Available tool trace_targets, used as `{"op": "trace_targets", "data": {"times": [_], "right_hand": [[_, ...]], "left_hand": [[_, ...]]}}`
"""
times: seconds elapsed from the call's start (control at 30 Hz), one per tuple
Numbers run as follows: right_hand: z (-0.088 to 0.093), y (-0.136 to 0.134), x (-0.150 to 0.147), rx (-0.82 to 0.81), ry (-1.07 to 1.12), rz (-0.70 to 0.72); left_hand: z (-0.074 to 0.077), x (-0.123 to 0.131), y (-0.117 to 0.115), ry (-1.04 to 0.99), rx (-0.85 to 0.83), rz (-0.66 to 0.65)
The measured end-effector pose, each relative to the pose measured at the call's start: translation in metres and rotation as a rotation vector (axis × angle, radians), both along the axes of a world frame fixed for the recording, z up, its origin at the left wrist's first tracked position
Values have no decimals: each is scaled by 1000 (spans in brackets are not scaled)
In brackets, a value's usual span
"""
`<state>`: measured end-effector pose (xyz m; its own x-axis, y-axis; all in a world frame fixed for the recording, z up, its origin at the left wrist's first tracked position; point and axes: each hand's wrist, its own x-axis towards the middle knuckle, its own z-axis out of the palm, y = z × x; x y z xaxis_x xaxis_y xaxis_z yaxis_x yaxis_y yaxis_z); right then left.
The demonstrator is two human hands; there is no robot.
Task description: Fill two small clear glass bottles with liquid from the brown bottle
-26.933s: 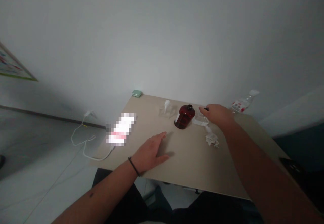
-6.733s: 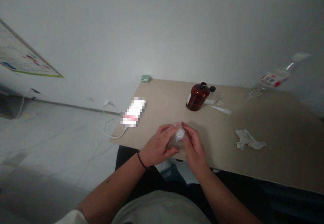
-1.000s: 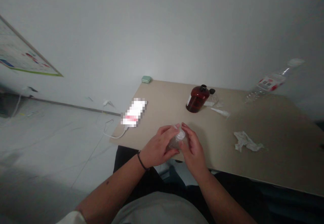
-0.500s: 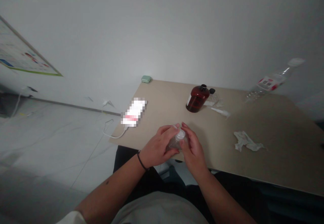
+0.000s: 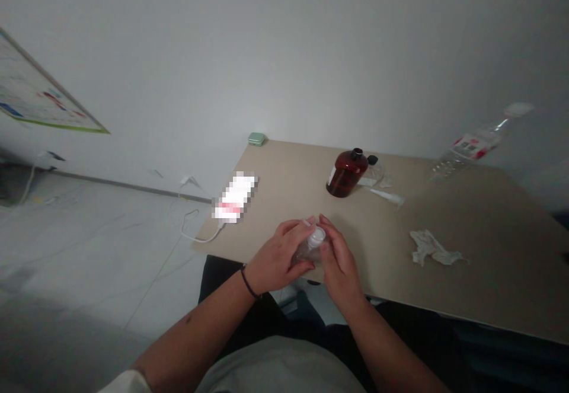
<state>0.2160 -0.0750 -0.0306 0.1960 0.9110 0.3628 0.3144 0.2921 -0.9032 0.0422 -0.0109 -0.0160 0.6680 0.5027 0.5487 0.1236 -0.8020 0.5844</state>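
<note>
A: Starting nearest. How are the hands sitting?

B: Lower centre of the frame. The left hand [image 5: 278, 258] is wrapping the left side of a small clear bottle [image 5: 306, 254], fingers reaching past its white cap [image 5: 317, 237]; the right hand [image 5: 343, 268] is gripping the right side, thumb pressing near the shoulder. Both are clamping the same bottle.

A: Why two-sided?

B: Judgement: the opposed hold is probably steadying a light, slick body while leaving the cap top exposed. Fingers are hiding the base, so I cannot tell whether it is touching the table [image 5: 288, 173].

A: Materials?

B: The bottle is looking transparent, plastic or glass unresolved; the cap is showing round and smooth.

A: Moving outward?

B: Right of frame, a crumpled tissue [image 5: 433, 248] is lying thin and ragged. Left of centre, a pixelated phone [image 5: 235, 196] is lying flat, presumably near the edge because its white cable [image 5: 207, 240] is running off that side. Right of centre, a white tapered tube [image 5: 387, 197] is lying near a glossy, round-shouldered amber bottle [image 5: 347, 172], which is standing upright and partly hiding a black-topped container [image 5: 376, 171].

A: Farthest?

B: Upper right, a tall ribbed bottle [image 5: 473, 146] is appearing slanted, perhaps from the lens. Above centre, a rounded green case [image 5: 256, 139] is sitting at the table's far corner, by the matte grey wall [image 5: 311, 55].
</note>
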Motion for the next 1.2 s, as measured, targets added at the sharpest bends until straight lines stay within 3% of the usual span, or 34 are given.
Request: {"op": "trace_targets", "data": {"times": [0.63, 0.73, 0.9, 1.03, 1.2], "right_hand": [[6, 0, 1, -26, -17, 36], [24, 3, 5, -61, -163, 23], [70, 12, 12, -149, -559, -65], [100, 18, 9, -269, -846, 10], [127, 19, 5, -365, -931, 56]], "left_hand": [[3, 1, 0, -15, 4, -2], [2, 1, 0, -14, 5, -1], [-2, 1, 0, -4, -20, -3], [-3, 0, 0, -39, -88, 1], [-7, -2, 0, -49, -252, 32]]}}
